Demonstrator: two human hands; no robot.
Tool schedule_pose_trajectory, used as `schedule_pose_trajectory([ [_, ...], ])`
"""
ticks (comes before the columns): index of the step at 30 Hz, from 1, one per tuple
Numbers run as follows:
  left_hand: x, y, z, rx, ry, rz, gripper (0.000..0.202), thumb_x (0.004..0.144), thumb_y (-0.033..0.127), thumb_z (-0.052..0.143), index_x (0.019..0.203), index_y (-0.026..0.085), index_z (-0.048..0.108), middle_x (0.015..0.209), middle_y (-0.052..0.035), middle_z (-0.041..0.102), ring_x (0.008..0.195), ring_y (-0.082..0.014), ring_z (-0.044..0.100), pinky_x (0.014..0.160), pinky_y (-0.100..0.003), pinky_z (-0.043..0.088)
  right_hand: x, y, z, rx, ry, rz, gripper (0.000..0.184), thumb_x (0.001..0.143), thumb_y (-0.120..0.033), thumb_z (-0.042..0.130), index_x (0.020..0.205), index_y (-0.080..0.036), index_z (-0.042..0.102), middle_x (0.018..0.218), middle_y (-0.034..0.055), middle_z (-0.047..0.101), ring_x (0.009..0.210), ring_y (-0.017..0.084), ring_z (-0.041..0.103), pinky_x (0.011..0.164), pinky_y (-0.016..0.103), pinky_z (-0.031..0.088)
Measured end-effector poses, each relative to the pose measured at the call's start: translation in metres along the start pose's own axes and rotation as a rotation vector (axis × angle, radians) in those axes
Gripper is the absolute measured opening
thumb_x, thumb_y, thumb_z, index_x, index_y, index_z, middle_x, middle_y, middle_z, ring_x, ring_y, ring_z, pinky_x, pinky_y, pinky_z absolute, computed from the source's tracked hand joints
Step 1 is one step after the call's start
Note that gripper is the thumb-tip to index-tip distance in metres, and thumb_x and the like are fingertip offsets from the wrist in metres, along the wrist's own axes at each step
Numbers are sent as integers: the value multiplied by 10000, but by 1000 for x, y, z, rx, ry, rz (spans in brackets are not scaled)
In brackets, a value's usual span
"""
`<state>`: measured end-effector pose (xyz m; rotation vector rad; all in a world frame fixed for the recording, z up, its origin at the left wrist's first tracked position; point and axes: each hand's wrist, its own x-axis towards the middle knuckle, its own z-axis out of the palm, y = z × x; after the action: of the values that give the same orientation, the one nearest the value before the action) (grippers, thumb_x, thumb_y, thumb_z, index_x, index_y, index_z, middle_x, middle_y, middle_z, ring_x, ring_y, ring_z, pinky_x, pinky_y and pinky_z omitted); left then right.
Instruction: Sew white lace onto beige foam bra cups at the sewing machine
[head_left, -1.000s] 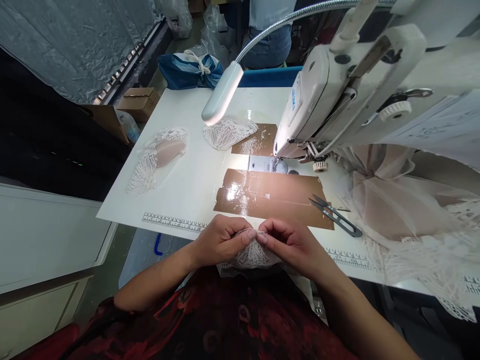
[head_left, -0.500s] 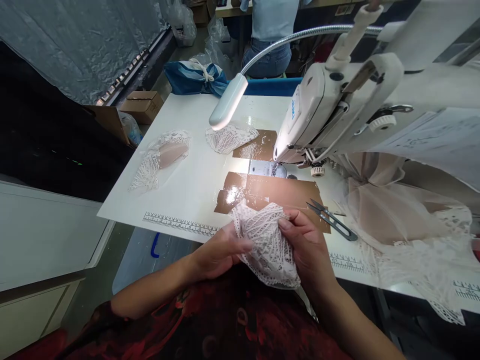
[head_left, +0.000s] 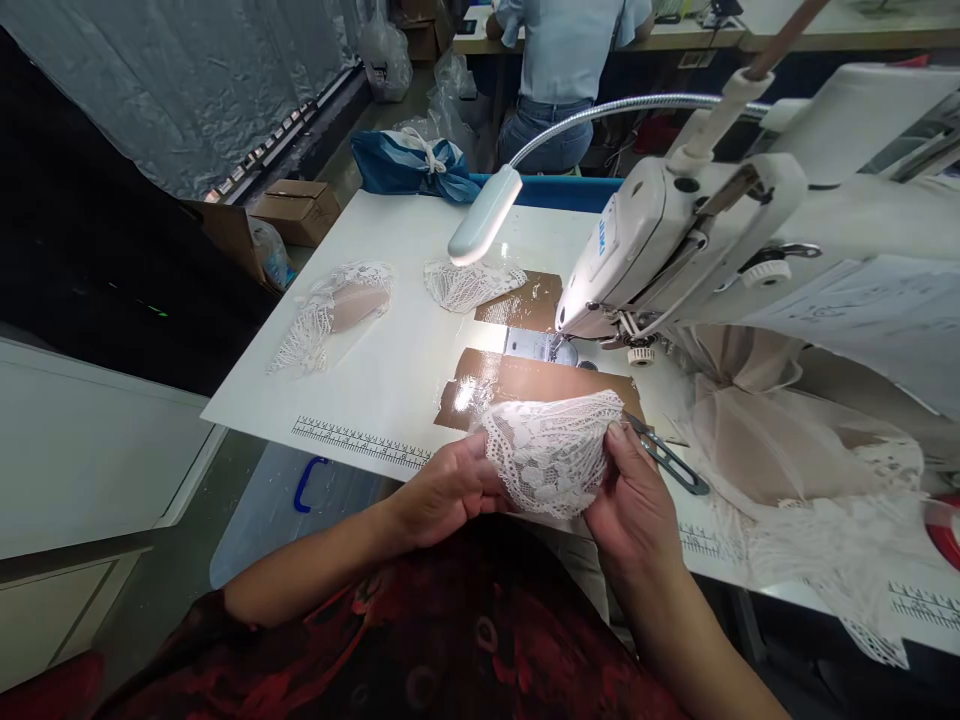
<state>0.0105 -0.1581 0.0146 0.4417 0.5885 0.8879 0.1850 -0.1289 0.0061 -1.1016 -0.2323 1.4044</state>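
A white lace piece [head_left: 551, 450] is held up between both hands at the near edge of the white sewing table [head_left: 390, 350]. My left hand [head_left: 442, 490] pinches its left edge. My right hand [head_left: 634, 500] grips its right corner, thumb on top. The sewing machine head [head_left: 660, 250] stands just beyond, with brown tape patches [head_left: 540, 380] round its needle plate. Thread snips [head_left: 667, 460] lie right of my right hand, partly hidden by it.
Two more lace pieces lie on the table, one at the left [head_left: 330, 310] and one under the lamp [head_left: 469, 283]. A gooseneck lamp [head_left: 484, 215] hangs over them. Beige tulle and lace [head_left: 795, 450] are heaped at the right. A person in a light shirt [head_left: 562, 60] sits behind.
The lace piece was bunched small between my fingertips at the table edge; both hands have lifted it, turned it over and spread it out wide. The view has tilted up.
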Motion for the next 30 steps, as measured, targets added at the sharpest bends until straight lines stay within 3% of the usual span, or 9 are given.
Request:
schedule_pose_trajectory([
  [3, 0, -2, 3, 143, 26, 103, 357, 758, 226, 736, 1085, 129, 629, 930, -89, 696, 807, -161, 665, 779, -269, 526, 3, 1, 2, 16, -21, -12, 237, 650, -241, 792, 852, -203, 673, 859, -29, 718, 797, 105, 663, 804, 236, 554],
  [6, -3, -1, 3, 210, 50, 139, 271, 804, 256, 697, 1029, 114, 644, 796, -58, 684, 702, -131, 648, 719, -241, 528, 7, 1, 1, 13, -74, -23, 237, 645, -221, 801, 833, -181, 663, 806, -27, 706, 790, 86, 661, 771, 169, 549],
  [18, -12, 9, 6, 165, 44, 117, 272, 805, 258, 689, 1036, 129, 625, 767, -30, 661, 712, -132, 643, 738, -265, 523, 11, 3, 0, -63, -116, -27, 236, 675, -250, 795, 850, -199, 645, 813, -38, 697, 814, 89, 662, 758, 166, 554],
  [21, -11, 9, 7, 151, 35, 150, 331, 790, 249, 695, 1083, 124, 606, 847, -57, 669, 791, -163, 651, 766, -287, 520, 8, 2, 3, -19, -78, -28, 231, 651, -204, 801, 826, -199, 650, 799, -50, 691, 792, 73, 652, 745, 148, 550],
  [26, -5, 6, 8, 132, 36, 216, 550, 759, 173, 711, 1265, 140, 501, 1172, -131, 622, 1110, -238, 581, 961, -357, 448, -1, 0, 9, -43, -119, -37, 187, 688, -218, 777, 828, -198, 654, 816, -49, 679, 715, 53, 627, 674, 135, 538],
  [30, 0, 0, 5, 145, 95, 220, 497, 741, 149, 701, 1211, 157, 537, 1133, -98, 646, 1104, -226, 585, 945, -345, 441, -3, 0, 10, -95, -155, -43, 195, 682, -240, 779, 816, -211, 641, 826, -43, 676, 694, 77, 621, 633, 179, 541],
])
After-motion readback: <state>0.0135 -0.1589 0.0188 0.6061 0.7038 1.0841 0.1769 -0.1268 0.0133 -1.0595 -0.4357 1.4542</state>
